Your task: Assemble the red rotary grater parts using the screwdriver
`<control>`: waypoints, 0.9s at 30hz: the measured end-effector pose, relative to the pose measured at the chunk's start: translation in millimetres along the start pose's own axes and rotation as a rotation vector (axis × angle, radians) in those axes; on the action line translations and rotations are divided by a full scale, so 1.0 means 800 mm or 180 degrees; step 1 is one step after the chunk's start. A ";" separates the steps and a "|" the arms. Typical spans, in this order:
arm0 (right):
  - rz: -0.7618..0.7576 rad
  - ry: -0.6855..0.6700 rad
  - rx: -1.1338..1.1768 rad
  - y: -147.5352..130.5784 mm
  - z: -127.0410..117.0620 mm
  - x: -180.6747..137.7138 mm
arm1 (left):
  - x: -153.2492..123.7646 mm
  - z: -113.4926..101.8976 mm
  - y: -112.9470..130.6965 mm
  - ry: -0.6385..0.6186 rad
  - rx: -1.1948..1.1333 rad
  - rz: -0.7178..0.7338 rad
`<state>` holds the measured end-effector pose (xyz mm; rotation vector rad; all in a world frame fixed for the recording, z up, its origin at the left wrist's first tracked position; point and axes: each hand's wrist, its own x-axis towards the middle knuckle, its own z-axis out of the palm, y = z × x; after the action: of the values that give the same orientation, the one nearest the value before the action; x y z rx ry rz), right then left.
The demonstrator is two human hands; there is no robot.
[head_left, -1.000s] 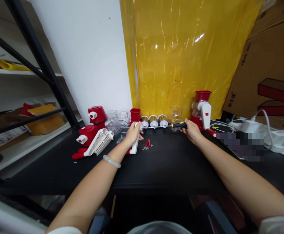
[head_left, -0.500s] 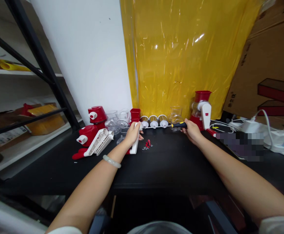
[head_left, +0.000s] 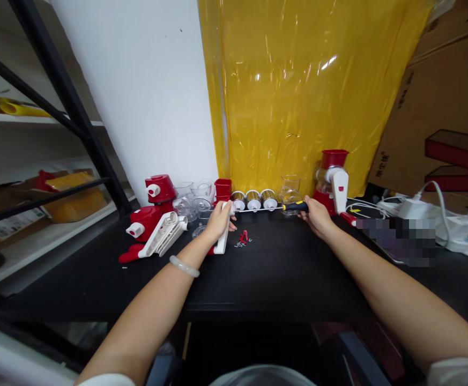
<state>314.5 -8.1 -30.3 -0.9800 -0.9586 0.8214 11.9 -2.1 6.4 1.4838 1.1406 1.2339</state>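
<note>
My left hand (head_left: 218, 221) is closed around a white crank handle (head_left: 222, 244) with a red grip, held up on its side over the black table. A screwdriver (head_left: 295, 206) with a black and yellow handle is gripped in my right hand (head_left: 316, 215). Its long shaft points left, and the tip meets the side of the crank handle by my left fingers; the exact contact is too small to make out. Small red parts (head_left: 244, 236) and several screws (head_left: 240, 245) lie just right of the crank handle. Behind the shaft stand three metal grater drums (head_left: 253, 200).
Red grater bodies (head_left: 144, 222), white crank handles (head_left: 163, 234) and clear plastic parts (head_left: 193, 201) stand at the left. An assembled red and white grater (head_left: 333, 179) is at the right, near a pixelated dark device (head_left: 398, 241), white cables and a power strip (head_left: 459, 230). A black-framed shelf (head_left: 57, 107) borders the left.
</note>
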 end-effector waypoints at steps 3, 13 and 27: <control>0.0010 0.0003 0.0013 -0.001 0.000 0.000 | -0.001 0.000 0.001 -0.0001 0.0001 0.0008; 0.0000 0.0004 -0.0033 -0.001 0.000 -0.001 | 0.000 0.001 -0.001 0.0004 0.0012 0.0010; 0.0116 0.0090 0.0281 -0.007 0.006 -0.002 | 0.001 0.001 -0.002 0.0041 0.0041 -0.0004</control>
<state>310.2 -10.2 -24.3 -0.9327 -0.8754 0.8712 12.3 -0.9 4.6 1.4865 1.1598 1.2388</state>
